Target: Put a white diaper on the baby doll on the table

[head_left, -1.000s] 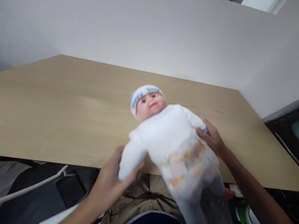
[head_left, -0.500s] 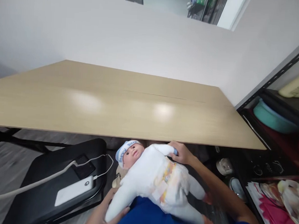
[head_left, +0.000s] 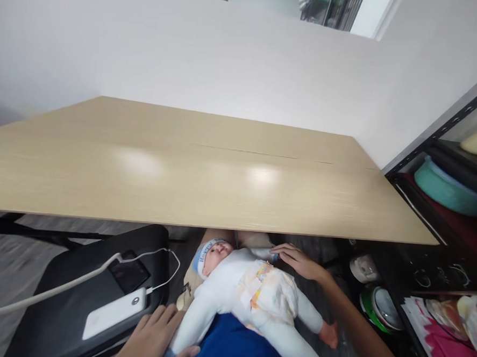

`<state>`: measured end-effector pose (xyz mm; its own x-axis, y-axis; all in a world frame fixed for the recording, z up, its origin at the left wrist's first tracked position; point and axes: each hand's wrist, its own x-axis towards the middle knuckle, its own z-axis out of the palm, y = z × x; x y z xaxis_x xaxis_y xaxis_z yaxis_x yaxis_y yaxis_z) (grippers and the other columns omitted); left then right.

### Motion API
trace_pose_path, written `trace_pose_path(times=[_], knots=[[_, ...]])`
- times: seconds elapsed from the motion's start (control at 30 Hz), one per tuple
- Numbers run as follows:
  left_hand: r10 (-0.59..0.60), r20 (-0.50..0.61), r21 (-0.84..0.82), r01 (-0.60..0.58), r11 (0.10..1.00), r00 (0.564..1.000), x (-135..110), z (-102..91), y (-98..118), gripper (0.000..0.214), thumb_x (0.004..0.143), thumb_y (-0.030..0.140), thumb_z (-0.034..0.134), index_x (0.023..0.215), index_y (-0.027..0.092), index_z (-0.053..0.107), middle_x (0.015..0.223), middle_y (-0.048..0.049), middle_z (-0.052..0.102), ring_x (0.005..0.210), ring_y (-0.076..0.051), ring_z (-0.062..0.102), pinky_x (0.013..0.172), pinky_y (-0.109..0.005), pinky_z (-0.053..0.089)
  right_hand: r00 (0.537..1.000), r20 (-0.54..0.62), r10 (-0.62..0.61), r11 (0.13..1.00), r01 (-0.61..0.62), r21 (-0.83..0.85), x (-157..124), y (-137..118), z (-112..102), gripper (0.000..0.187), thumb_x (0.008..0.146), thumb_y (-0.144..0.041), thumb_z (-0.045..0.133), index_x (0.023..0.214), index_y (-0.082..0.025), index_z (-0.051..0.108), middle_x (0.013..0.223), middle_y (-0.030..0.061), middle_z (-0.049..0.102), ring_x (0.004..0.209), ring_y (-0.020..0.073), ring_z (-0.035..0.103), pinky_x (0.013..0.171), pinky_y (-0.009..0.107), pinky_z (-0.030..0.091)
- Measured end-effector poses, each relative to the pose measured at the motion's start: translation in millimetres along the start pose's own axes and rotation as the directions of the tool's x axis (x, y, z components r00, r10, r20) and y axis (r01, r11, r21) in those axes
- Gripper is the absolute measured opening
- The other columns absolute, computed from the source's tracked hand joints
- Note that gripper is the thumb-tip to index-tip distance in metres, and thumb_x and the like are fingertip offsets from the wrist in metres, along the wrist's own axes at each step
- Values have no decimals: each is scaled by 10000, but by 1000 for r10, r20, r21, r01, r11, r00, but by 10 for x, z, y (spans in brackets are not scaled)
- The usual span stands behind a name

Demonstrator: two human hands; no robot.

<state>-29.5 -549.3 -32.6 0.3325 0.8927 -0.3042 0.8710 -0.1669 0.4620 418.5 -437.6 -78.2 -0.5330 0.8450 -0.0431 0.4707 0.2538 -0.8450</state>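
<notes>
A baby doll [head_left: 247, 295] in white clothes, a printed diaper and a blue-and-white hat lies on my lap, below the front edge of the wooden table [head_left: 182, 169]. My left hand [head_left: 151, 340] rests at the doll's near arm, fingers spread, thumb under the sleeve end. My right hand [head_left: 300, 260] lies flat with fingers stretched beside the doll's far arm and shoulder. Neither hand grips the doll.
A black seat [head_left: 61, 307] on my left carries a white power bank [head_left: 115, 311], a dark phone [head_left: 130, 273] and a white cable. A black shelf rack [head_left: 444, 175] on the right holds a teal bowl [head_left: 448, 186]. Bowls and printed paper sit low on the right.
The doll came off the table's edge and down onto my lap. Both hands loosened from holding it to resting open beside it. My view rose a little.
</notes>
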Motion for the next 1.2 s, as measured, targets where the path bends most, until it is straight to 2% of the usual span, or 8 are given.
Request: trace_pose_path(times=[0.1,0.2,0.33,0.47,0.73,0.9,1.03,1.2], knots=[[120,-64,-30,-122,992,991,246,-293,189,736,933,807,646,1422,263,726,1304,-143,748,1251,-398,654,1097,-494,535,993,115,-10,999,5,38,25,-315,-35,474,1141,-590,510,1121,-285,872,1155,58,837,1081,248,759,1016,398,577],[311,-75,-124,-319,940,947,651,-459,514,689,988,718,660,1541,309,630,1443,-131,685,1354,-383,596,1158,-492,508,991,125,38,998,-43,36,98,-471,-28,423,1093,-575,610,1040,-259,887,1038,51,848,942,254,761,868,374,564],[563,-26,-274,-548,791,826,1194,-340,966,484,1073,588,614,1457,301,679,1401,-125,696,1307,-337,605,1159,-473,497,986,131,101,993,-107,42,179,-422,8,383,1043,-527,669,948,-216,872,908,30,832,845,234,726,739,322,501],[677,5,-392,-621,678,736,1400,-122,1142,355,1103,532,608,1315,271,721,1344,-108,713,1234,-289,612,1128,-436,480,993,90,77,997,-79,24,164,-324,57,394,1058,-475,624,916,-190,857,850,30,813,814,220,697,719,314,471],[637,-74,-496,-582,644,767,1299,-65,1050,312,1102,534,639,1096,239,739,1149,-75,744,1124,-254,619,1050,-393,474,977,-72,201,976,-194,97,119,27,69,416,1055,-498,595,937,-168,819,879,82,834,755,225,735,722,336,545],[617,-103,-520,-571,635,780,1313,-7,1012,250,1114,468,653,1085,232,727,1115,-54,746,1112,-237,624,1031,-373,464,989,-25,148,981,-143,134,110,-146,49,426,1042,-569,641,921,-197,810,904,61,832,840,225,752,814,338,561],[626,-125,-513,-590,624,770,1324,67,1013,218,1128,431,636,1100,233,723,1123,-57,753,1131,-236,622,1038,-374,464,992,-30,121,990,-118,81,143,-328,96,357,997,-525,716,864,-203,795,819,38,775,759,205,683,703,312,497],[605,-195,-555,-595,581,772,1266,76,1020,329,1158,492,552,1073,215,708,1072,-81,753,1065,-230,651,976,-371,503,996,-55,69,997,-70,-13,195,-172,123,338,1031,-483,681,862,-209,782,796,18,717,731,180,626,676,297,452]])
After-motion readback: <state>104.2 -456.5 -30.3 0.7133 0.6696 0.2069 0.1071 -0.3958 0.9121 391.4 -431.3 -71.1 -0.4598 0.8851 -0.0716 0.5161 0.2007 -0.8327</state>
